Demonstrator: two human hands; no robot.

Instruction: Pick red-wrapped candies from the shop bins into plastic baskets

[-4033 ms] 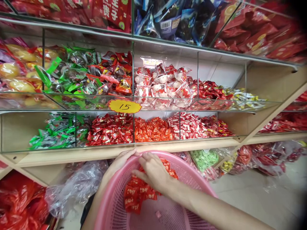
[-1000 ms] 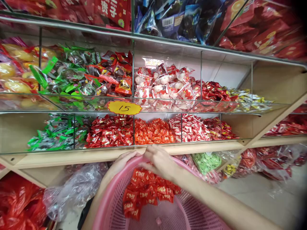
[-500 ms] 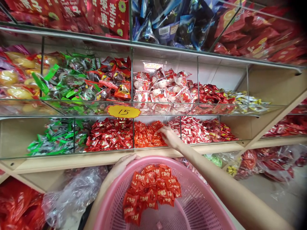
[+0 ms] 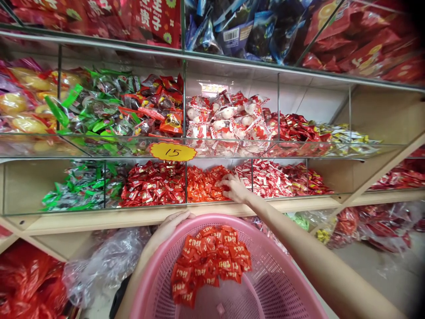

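Note:
A pink plastic basket (image 4: 159, 248) with perforated sides is at the bottom centre, tilted toward me. Inside it lies a pile of small orange-red wrapped candies (image 4: 212, 259), leaving part of the basket floor bare. My left hand (image 4: 172, 223) grips the basket's far-left rim, its fingertips partly hidden. On the lowest shelf, my right hand (image 4: 235, 188) touches the right side of a heap of loose orange-red candies (image 4: 204, 184). Its fingers are bent and a little apart, with no candy visible between them.
Clear dividers separate red candies (image 4: 156, 184) on the left from red-and-white candies (image 4: 270, 177) on the right. A yellow price tag (image 4: 173, 152) hangs above the lower bins. Plastic bags (image 4: 106, 261) lie below the wooden shelf edge (image 4: 109, 220).
My right hand's fingers have spread slightly apart at the orange-red candies. My left hand and the basket stay in place, while the view has shifted slightly.

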